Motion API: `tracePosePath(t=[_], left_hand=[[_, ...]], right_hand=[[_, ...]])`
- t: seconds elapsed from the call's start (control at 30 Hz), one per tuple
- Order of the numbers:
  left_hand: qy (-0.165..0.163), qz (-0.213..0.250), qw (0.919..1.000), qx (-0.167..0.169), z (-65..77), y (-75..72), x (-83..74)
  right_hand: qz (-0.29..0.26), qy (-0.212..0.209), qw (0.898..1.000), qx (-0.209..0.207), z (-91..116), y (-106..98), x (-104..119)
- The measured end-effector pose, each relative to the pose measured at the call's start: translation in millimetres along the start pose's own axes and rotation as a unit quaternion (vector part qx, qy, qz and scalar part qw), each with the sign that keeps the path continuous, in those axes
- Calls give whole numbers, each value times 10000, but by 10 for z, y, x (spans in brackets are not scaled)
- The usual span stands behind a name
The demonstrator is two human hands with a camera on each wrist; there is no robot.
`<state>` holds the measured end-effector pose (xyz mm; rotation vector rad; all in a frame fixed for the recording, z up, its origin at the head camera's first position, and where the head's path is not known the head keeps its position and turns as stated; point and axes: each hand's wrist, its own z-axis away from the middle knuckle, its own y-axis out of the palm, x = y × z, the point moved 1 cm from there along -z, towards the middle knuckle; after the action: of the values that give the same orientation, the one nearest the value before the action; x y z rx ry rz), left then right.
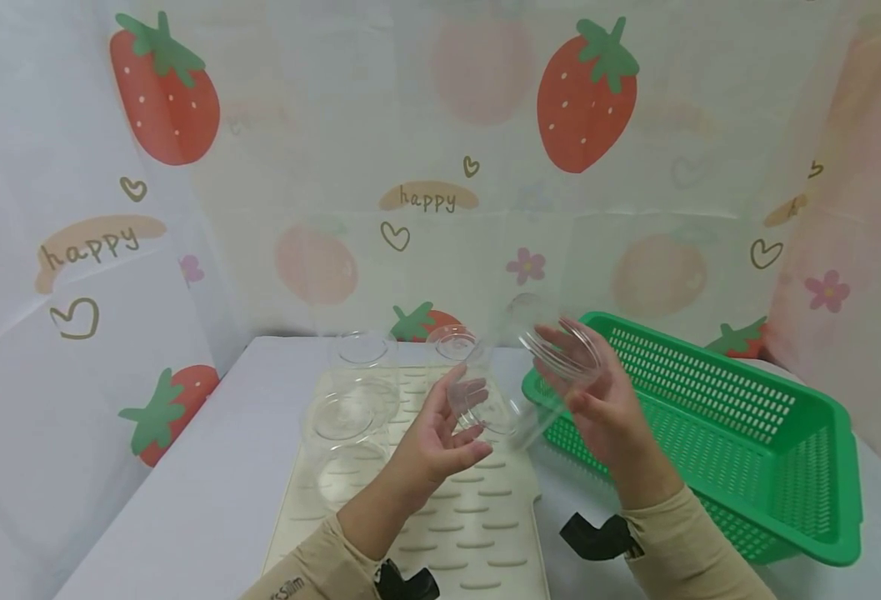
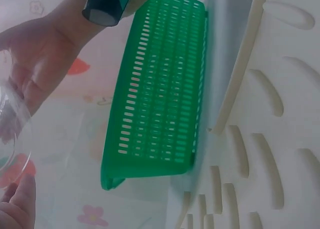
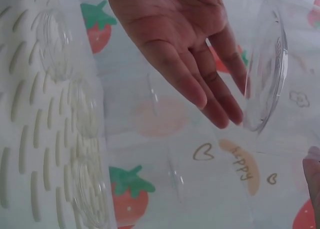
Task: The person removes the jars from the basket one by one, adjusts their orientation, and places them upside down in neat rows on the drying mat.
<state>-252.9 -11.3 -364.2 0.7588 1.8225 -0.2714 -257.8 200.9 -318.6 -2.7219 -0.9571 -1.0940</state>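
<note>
In the head view, my right hand point(image 1: 611, 421) holds a clear plastic cup point(image 1: 560, 354) tilted in the air by its ringed end. My left hand point(image 1: 434, 446) is at the cup's other end, palm turned up, its fingers at the round edge. From the right wrist, those left fingers point(image 3: 172, 71) look extended, tips right beside the cup's rim point(image 3: 272, 84). Only part of the cup point(image 2: 12, 129) shows at the left edge of the left wrist view. Several similar clear cups point(image 1: 342, 417) stand on a cream slotted mat point(image 1: 478, 525) beyond my left forearm.
A green perforated plastic basket point(image 1: 823, 500) stands on the right, close behind my right hand. White cloth point(image 1: 177, 517) covers the table. A strawberry-printed curtain point(image 1: 335, 100) hangs behind and around the sides. A black wrist mount point(image 1: 593, 536) sticks out from the right sleeve.
</note>
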Motion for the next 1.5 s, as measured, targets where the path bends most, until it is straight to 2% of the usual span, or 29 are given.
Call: tracePosePath(t=[0.27, 0.47, 0.57, 0.83, 1.13, 1.23, 1.4, 1.47, 1.5], left_hand=[[282, 156, 9993, 172, -9, 20, -2], [491, 184, 9985, 169, -24, 36, 2], [466, 278, 9985, 91, -22, 32, -3], [277, 538, 9978, -256, -23, 5, -41], [146, 287, 9975, -630, -19, -17, -57], [133, 230, 9969, -738, -19, -22, -61], [107, 174, 9952, -953, -31, -31, -73], [64, 100, 9944, -1046, -35, -36, -79], [32, 58, 9940, -1094, -36, -38, -82]], right_hand=[[-211, -125, 9996, 123, -6, 51, -8], [-317, 228, 9991, 170, 5, 57, -38], [-422, 410, 9982, 151, 19, 46, -51], [-96, 711, 9972, -219, 49, 19, -47], [494, 1079, 9911, -597, 68, -23, -18], [858, 1266, 9854, -748, 78, -41, -4], [1849, 1465, 9672, -939, 76, -48, 58], [2537, 1336, 9537, -911, 58, -42, 97], [3073, 1221, 9400, -844, 46, -37, 120]])
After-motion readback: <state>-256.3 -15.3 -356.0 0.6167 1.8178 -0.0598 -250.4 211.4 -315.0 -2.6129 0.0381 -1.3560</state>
